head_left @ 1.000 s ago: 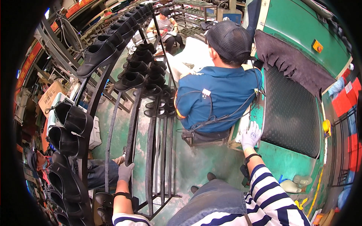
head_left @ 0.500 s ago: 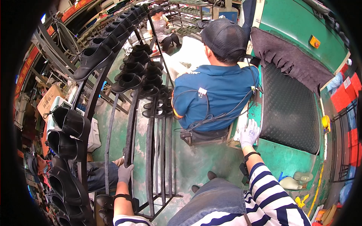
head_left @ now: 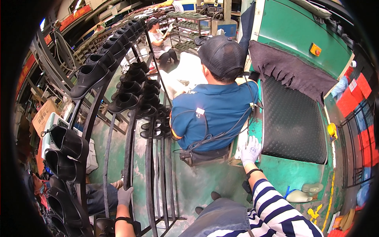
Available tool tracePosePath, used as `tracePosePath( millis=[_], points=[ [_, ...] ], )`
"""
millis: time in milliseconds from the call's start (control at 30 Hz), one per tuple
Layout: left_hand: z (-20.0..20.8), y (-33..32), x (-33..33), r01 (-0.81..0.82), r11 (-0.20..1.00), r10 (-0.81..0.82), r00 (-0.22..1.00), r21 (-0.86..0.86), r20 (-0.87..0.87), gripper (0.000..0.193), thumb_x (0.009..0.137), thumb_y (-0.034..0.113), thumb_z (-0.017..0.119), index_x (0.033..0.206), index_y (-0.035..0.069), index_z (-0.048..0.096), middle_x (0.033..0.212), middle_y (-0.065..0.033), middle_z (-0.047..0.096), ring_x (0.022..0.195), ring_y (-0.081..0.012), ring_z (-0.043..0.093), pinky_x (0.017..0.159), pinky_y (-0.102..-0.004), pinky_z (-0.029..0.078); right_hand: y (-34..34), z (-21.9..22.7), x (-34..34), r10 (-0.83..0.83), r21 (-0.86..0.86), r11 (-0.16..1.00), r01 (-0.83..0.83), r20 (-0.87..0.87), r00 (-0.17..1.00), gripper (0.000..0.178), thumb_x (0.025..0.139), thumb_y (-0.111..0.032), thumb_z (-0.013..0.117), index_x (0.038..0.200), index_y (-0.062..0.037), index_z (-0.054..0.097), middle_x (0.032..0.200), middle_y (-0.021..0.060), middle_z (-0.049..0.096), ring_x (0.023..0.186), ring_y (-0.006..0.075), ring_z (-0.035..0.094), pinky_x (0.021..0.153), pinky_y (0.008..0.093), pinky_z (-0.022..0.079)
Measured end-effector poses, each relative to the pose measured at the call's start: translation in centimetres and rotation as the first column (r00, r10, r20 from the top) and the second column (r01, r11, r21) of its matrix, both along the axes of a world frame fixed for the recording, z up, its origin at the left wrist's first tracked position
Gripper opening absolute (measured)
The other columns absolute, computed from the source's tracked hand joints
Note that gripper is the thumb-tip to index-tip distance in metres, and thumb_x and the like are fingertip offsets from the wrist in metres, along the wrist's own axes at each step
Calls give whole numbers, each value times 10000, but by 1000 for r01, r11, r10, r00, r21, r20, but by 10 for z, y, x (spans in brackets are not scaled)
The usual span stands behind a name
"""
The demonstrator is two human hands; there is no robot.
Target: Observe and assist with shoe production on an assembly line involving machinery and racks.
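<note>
**Left hand (head_left: 124, 196) on the shoe rack (head_left: 149, 173), right hand (head_left: 250, 151) on the worktop (head_left: 286, 173)**

The green machine (head_left: 304, 35) fills the right side, its worktop and black belt (head_left: 294, 122) facing up. The rack takes up the left, its bars running from near to far. Between them sits a co-worker in a blue shirt (head_left: 215, 114), back turned. A dark cloth (head_left: 284, 65) drapes across the belt's far end, perhaps to screen the opening there. Black shoes (head_left: 91, 79) stand in rows along the rack, probably so that none presses on another. The left hand seems closed round a near bar (head_left: 128, 168), likely for a firm hold on the frame. The right hand lies along the worktop's left edge, fingers stretched out, gripping nothing visible, perhaps just for support.
</note>
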State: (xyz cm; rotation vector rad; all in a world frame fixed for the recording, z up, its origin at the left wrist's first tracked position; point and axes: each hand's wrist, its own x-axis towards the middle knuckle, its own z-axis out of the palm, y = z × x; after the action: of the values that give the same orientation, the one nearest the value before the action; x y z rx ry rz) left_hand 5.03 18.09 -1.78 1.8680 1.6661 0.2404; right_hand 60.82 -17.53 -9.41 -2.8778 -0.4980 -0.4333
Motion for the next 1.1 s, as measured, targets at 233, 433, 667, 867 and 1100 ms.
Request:
tracePosePath(
  millis=[233,433,667,867,1100],
  points=[
    [0,0,18,41,997,-42,999,-70,-7,478,729,322,760,1073,-8,712,1014,-222,728,1004,-368,691,871,-429,511,-11,-3,8,-17,-26,1000,17,13,1000,545,972,-407,472,1421,-99,512,1509,70,471,1427,263,357,1188,501,184],
    [-24,16,-23,18,1000,-18,1000,-5,3,465,732,316,755,1067,-4,717,951,-208,736,949,-357,706,860,-430,518,4,1,0,11,8,1000,-11,-19,1000,552,972,-412,468,1425,-99,512,1512,73,470,1429,261,357,1185,499,190],
    [-4,2,-1,22,998,-21,999,-52,35,438,748,270,750,1083,-9,711,957,-202,739,931,-347,712,853,-412,519,-3,-1,2,-11,-33,999,10,-17,1000,569,966,-427,472,1433,-102,504,1517,68,465,1426,257,362,1186,491,190],
    [-2,1,8,34,999,-32,998,-28,53,418,760,243,739,1085,-17,704,947,-191,737,908,-321,711,839,-397,514,-8,-1,7,-13,-31,999,13,-4,1000,579,959,-428,485,1435,-99,499,1515,73,464,1422,258,366,1187,487,197],
    [-5,3,-45,-1,999,8,989,-50,146,447,779,316,723,1084,-10,708,939,-185,732,911,-336,706,831,-407,519,30,0,-2,128,87,986,-142,148,981,390,931,-314,543,1252,-106,618,1304,132,611,1256,307,521,1065,507,349]
  ],
)
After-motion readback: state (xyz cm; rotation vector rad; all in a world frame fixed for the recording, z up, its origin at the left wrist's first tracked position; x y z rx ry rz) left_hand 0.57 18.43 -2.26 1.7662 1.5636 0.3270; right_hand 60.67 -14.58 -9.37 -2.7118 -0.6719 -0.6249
